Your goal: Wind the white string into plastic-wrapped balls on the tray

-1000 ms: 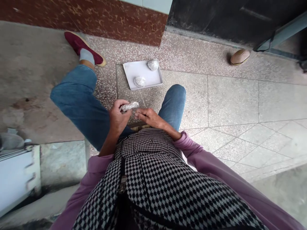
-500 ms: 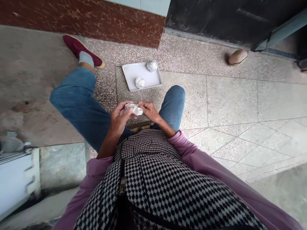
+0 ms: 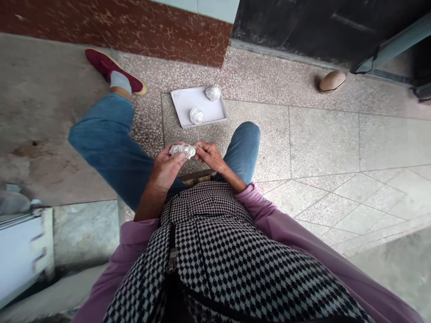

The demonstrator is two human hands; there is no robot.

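Observation:
A shiny, silvery-white wrinkled bundle (image 3: 182, 150) lies across the fingers of my left hand (image 3: 166, 169), the thumb pressing on its near side. At the bundle's right end, my right hand (image 3: 209, 155) has its thumb and finger pinched together. Whatever sits between those fingertips is too small to make out. Beyond my hands, a shallow white tray (image 3: 183, 101) rests on the floor. Two similar silvery round bundles are on it, one near the front (image 3: 197, 115) and the other at the far right corner (image 3: 213, 93).
My jean-clad knees frame the space around my hands. A dark red shoe (image 3: 101, 64) is on my left foot. Speckled tile floor (image 3: 323, 139) stretches right, where a tan rounded object (image 3: 332, 81) lies near a dark panel. A white box-like object (image 3: 20, 251) stands at lower left.
The bundle and my left hand have shifted slightly left, so more of the bundle shows beside my right fingertips. Both bundles on the tray have stayed put.

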